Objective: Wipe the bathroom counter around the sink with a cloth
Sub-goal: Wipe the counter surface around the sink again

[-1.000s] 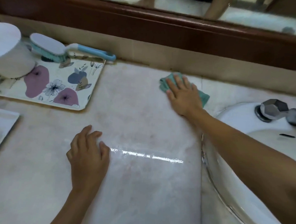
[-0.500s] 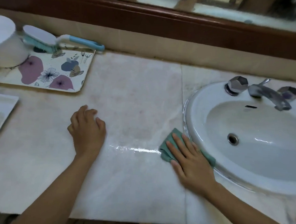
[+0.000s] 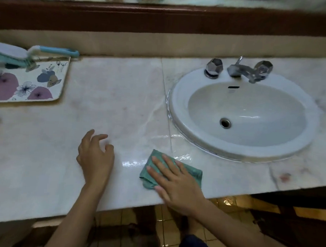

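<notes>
A folded teal cloth (image 3: 151, 173) lies on the pale marble counter (image 3: 113, 95) near its front edge, left of and below the white oval sink (image 3: 179, 105). My right hand (image 3: 176, 184) presses flat on the cloth with fingers spread, covering most of it. My left hand (image 3: 95, 156) rests on the bare counter just left of the cloth, fingers loosely curled and apart, holding nothing. A wet streak (image 3: 181, 157) glints on the marble between the cloth and the sink rim.
A chrome faucet (image 3: 241, 70) with two faceted knobs stands behind the basin. A floral tray (image 3: 54, 86) sits at the back left with a blue-handled scrub brush (image 3: 50, 50) across its top. A wooden mirror frame (image 3: 162, 18) runs along the back. Tiled floor shows below the counter edge.
My right hand has slid the cloth from the back wall, past the sink's left rim, down to the counter's front edge. The left hand stayed planted; the view has pulled back and right.
</notes>
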`<state>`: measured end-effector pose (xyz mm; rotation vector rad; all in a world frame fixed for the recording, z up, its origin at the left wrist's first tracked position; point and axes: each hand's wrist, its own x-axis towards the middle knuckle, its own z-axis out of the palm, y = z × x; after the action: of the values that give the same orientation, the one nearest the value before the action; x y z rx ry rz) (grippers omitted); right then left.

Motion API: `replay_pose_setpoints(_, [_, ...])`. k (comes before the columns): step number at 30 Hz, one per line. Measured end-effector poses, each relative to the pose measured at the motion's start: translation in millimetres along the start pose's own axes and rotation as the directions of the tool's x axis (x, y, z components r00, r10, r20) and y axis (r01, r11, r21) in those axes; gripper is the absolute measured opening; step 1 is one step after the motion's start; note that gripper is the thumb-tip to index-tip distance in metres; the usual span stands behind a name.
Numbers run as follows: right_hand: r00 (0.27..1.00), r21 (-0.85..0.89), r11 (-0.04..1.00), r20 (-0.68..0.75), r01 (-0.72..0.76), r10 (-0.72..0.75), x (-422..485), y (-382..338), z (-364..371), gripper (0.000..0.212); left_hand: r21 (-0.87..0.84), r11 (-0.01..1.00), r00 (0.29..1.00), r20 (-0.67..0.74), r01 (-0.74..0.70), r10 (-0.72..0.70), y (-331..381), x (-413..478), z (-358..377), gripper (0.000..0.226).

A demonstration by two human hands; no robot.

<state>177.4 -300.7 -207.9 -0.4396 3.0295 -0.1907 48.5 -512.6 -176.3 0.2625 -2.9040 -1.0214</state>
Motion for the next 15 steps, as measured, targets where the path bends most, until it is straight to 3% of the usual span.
replay_pose_setpoints(4, [0.976, 0.05, 0.974, -0.005, -0.219, 0.22, -17, 56, -4, 0.055, -0.018, 0.996, 0.994, 0.061, -0.088, 0.089, 13, -48, 18, 0.031])
replay_pose_setpoints(8, [0.921, 0.129, 0.915, -0.026, -0.382, 0.388, 38, 33, -2, 0.056, 0.017, 0.996, 0.994, 0.075, -0.086, 0.084, 24, -55, 28, 0.032])
replay_pose_setpoints(12, [0.942, 0.153, 0.931, 0.002, -0.333, 0.336, 81, 13, -4, 0.058, 0.142, 0.981, 0.988, 0.104, -0.129, 0.115, 7, -52, 30, 0.035])
replay_pose_setpoints(15, [0.997, 0.102, 0.992, 0.013, -0.078, 0.077, 58, 13, -3, 0.058, 0.184, 0.967, 0.979, 0.134, -0.176, 0.152, -7, -50, 28, 0.036])
